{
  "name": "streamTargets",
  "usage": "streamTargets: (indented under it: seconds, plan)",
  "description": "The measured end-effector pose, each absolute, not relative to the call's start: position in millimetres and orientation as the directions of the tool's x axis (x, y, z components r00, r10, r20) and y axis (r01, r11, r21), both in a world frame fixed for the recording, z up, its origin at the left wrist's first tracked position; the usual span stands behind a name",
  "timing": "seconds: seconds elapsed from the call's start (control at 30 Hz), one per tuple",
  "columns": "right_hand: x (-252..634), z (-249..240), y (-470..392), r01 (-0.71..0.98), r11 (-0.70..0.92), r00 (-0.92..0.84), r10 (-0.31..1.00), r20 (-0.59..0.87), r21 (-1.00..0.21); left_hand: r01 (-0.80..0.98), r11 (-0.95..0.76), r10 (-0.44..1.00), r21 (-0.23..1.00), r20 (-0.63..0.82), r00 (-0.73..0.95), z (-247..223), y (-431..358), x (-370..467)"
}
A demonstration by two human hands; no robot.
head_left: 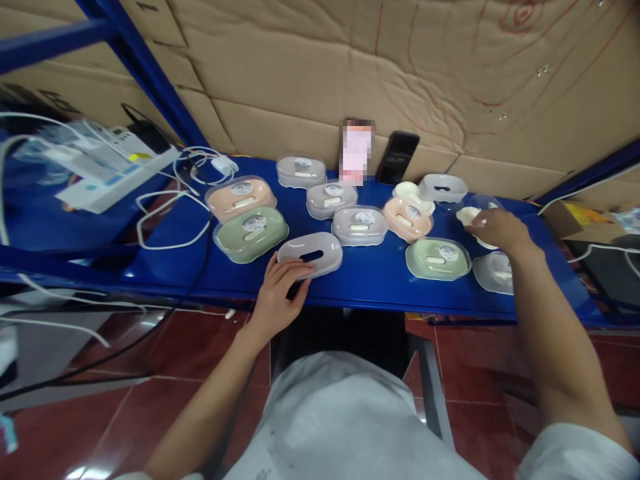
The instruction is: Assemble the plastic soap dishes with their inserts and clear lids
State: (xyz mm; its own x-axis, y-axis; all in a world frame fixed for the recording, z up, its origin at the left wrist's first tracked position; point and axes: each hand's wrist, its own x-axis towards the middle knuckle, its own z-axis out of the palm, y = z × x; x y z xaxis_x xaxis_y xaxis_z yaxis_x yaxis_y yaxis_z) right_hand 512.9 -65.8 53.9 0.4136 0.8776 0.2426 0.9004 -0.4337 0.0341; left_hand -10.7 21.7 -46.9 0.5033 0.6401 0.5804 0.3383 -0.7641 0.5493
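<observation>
My left hand [281, 292] grips the near left edge of a pale grey oval soap dish [327, 257] with a dark slot in its base, fingers over the rim. Out to the right, my right hand [500, 230] has its fingers closed at a cream wavy-edged piece [469, 215]; the fingertips are partly hidden. Just behind that hand lies a clear plastic cover [485, 201]. A grey lidded dish [493, 272] sits below my right wrist. Left of my left hand is a green lidded dish [251, 233], with a peach one [240, 199] behind it.
More lidded dishes, such as a grey one [360, 225] and a green one [438, 259], spread over the blue table [370, 287]. An uncovered grey dish [443, 188] and two phones, one black [399, 157], stand at the back. White cables [173, 223] and a power strip [117, 179] lie left.
</observation>
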Motion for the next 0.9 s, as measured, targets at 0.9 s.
streamTargets:
  seconds: [0.9]
  plan:
    - [494.3, 64.7, 18.1, 0.943, -0.331, 0.323, 0.932, 0.165, 0.024, 0.221, -0.839, 0.486, 0.498, 0.501, 0.716, -43.5, -5.0, 26.8]
